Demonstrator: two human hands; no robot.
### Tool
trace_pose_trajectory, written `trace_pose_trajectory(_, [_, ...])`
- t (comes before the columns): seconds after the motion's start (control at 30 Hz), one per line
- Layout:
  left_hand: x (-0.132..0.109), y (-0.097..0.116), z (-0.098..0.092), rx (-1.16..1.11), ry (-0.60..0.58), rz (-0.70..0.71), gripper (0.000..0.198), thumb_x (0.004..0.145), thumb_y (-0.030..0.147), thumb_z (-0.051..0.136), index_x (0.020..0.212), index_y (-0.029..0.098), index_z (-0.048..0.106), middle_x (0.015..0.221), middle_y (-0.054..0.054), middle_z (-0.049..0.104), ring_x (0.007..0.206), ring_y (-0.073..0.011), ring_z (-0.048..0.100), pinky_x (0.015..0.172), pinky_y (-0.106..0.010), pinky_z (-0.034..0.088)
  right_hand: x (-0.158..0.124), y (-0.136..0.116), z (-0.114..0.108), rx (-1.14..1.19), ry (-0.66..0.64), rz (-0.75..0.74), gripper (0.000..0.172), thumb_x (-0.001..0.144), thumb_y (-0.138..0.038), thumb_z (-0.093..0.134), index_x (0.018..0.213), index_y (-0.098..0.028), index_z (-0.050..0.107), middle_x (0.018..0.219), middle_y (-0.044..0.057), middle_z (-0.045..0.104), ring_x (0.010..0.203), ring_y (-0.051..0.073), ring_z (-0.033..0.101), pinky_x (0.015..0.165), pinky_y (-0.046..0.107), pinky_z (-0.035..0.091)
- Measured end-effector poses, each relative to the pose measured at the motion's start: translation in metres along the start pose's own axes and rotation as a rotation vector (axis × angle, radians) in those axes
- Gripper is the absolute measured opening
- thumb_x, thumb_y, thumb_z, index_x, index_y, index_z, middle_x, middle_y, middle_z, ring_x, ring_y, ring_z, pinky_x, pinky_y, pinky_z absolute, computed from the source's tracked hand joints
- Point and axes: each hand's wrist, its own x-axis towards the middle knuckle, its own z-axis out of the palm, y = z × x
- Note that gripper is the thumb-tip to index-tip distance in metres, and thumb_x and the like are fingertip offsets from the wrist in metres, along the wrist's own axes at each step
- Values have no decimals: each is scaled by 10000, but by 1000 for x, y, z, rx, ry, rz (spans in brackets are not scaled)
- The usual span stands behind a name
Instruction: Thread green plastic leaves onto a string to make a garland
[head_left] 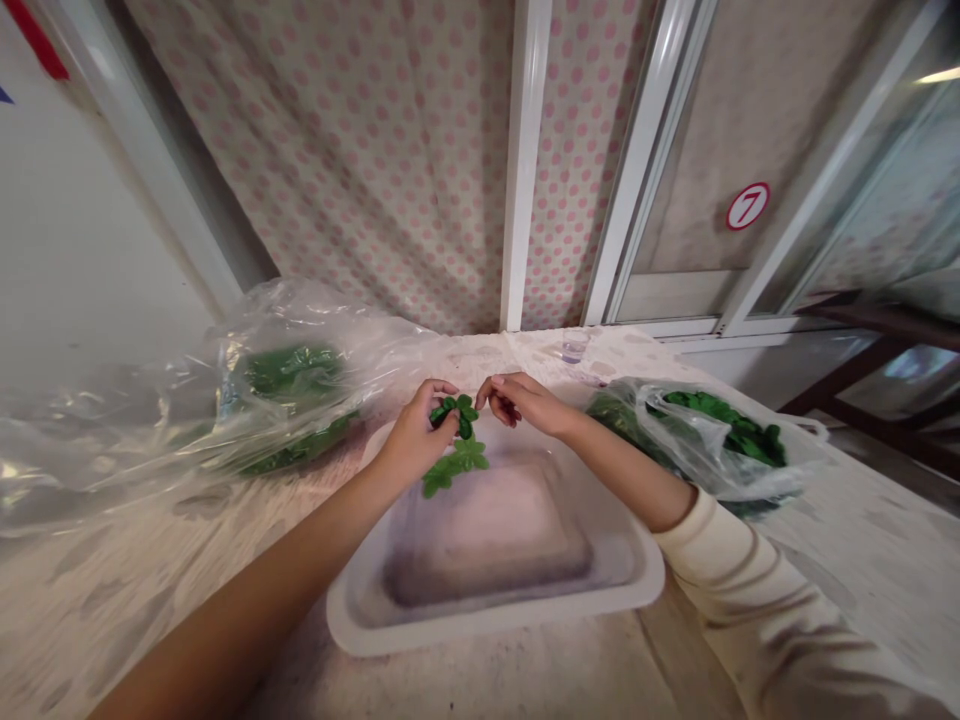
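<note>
My left hand [417, 432] is closed on a sprig of green artificial leaves [455, 448] and holds it over the far end of a white plastic tray [495, 620]. The lower leaves hang down toward the tray's inside. My right hand [519, 400] is just to the right, fingers curled in a pinch close to the top leaf; whether it touches the leaf I cannot tell. Both forearms reach across the tray from the near edge.
A large clear plastic bag [187, 420] with green leaves lies at the left. Another open bag of green leaves [720, 430] sits at the right. A small clear cup [575, 346] stands by the window frame. The table [112, 600] has a pale patterned top.
</note>
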Motion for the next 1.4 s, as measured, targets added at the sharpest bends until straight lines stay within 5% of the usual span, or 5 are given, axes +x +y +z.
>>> trace_pose_trajectory(0.23, [-4,5,2,-14,-71,10,295,775,263,537,1037,207,412,780,17,551,555,-76,558,519,-208,471,0,2,3,-50,-95,15,334,739,-448,624,718,-144,487,497,-83,397,423,39,347,417,173,301])
trace_pose_trajectory(0.53, [-2,10,1,-184,-108,51,298,802,318,531,1021,210,361,740,37,520,538,-75,551,529,-221,458,1,2,4,-38,-152,-18,315,847,-455,478,729,-174,400,450,-96,399,386,47,353,419,180,303])
trace_pose_trajectory(0.93, [-2,5,-3,-124,-142,123,317,811,317,538,1074,210,397,796,2,589,712,-111,537,651,-230,373,2,6,1,-5,-194,19,347,858,-466,450,691,-166,401,440,-95,394,376,36,348,417,181,297])
trace_pose_trajectory(1.2, [-1,3,-1,1,-80,84,327,817,282,515,1107,210,382,828,-11,605,715,-115,551,642,-240,366,4,9,1,-17,58,-62,316,765,-317,619,1010,-167,488,549,-101,393,411,36,356,387,161,310])
trace_pose_trajectory(1.4, [-1,7,-1,9,-57,50,330,795,260,540,1087,206,395,820,-9,611,748,-130,568,657,-248,363,4,6,1,-89,97,-86,258,785,-275,589,994,-122,584,536,-86,372,409,30,336,388,166,290])
